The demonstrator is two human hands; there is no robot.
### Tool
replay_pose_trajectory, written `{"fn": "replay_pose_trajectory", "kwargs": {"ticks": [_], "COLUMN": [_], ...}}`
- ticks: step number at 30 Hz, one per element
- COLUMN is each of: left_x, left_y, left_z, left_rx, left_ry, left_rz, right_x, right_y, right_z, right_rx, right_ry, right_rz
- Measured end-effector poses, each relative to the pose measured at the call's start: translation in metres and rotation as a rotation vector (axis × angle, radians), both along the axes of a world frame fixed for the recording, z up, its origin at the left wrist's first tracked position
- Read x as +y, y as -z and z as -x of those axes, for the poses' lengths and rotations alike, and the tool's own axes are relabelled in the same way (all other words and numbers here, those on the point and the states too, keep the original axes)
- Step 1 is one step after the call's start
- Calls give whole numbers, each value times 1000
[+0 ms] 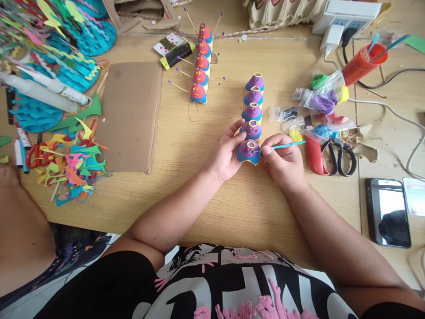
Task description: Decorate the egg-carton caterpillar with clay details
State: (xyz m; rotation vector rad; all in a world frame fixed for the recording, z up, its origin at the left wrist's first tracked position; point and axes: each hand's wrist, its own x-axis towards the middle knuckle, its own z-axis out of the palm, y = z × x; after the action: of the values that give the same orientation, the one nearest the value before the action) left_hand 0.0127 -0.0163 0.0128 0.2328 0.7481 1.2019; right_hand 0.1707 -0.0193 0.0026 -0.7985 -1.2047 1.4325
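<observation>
A row of purple-and-blue egg-carton cups (251,129) with smiling faces and yellow rings on top runs away from me at the middle of the table. My left hand (226,153) grips the left side of the nearest cup between thumb and fingers. My right hand (284,160) pinches a thin blue stick tool (288,145), its tip touching the face of that nearest cup. Further left stands a similar red-and-blue row (200,66) with purple-tipped sticks poking out.
Cardboard (129,117) and paper scraps (75,166) lie left, near another person's arm (25,239). Right are clay bags (322,101), black-handled scissors (338,157), a red cup (363,65), a phone (388,212) and a power strip (347,15) with cables.
</observation>
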Motion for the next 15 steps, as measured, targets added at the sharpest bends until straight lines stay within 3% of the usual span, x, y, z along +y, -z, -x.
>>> {"fn": "replay_pose_trajectory", "kwargs": {"ticks": [8, 15], "left_x": [1, 1], "left_y": [2, 3], "left_z": [0, 1], "left_rx": [14, 55], "left_ry": [-7, 10], "left_rz": [-18, -13], "right_x": [2, 0], "right_y": [6, -2], "right_z": [-5, 0], "right_rx": [14, -11], "right_ry": [40, 6], "right_rz": [22, -26]}}
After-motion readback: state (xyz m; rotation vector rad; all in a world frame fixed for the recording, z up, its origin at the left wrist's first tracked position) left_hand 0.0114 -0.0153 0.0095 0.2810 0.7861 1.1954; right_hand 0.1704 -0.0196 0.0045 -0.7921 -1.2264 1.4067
